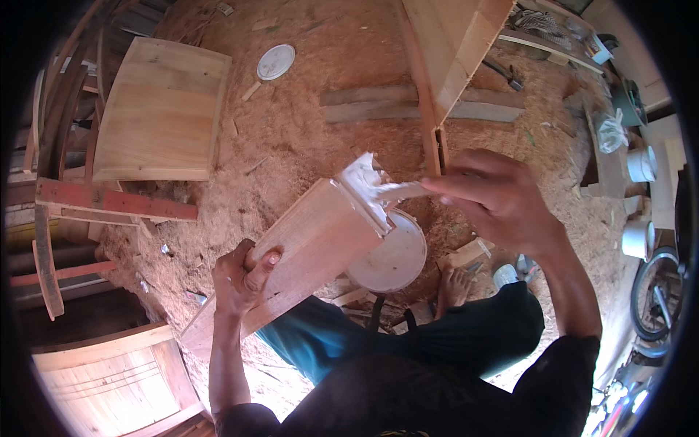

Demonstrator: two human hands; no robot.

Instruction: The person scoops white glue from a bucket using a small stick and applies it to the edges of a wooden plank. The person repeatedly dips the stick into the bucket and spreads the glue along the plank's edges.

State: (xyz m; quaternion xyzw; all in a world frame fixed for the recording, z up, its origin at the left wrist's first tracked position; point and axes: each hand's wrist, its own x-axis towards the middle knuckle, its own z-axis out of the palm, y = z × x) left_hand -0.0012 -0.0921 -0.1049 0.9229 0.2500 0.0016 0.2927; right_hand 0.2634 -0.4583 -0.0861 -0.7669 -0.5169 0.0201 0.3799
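A long wooden board point(313, 244) with a moulded end lies slanted over my lap, its far end raised. My left hand point(242, 280) grips its left edge, thumb on the face and fingers underneath. White paste point(360, 175) is smeared thickly on the board's far end. My right hand point(499, 200) pinches a thin flat wooden stick point(404, 191), whose tip touches the paste. Partly behind the board's end is a round, whitish tub or lid point(400, 258); the board hides its left side.
A square wooden panel point(164, 109) lies at the far left beside a red-painted wooden frame point(116, 198). Ahead stands a large wooden piece point(455, 51). A white round lid point(277, 63) rests on the sawdust-covered floor. White buckets point(638, 240) and a bicycle wheel point(655, 291) line the right.
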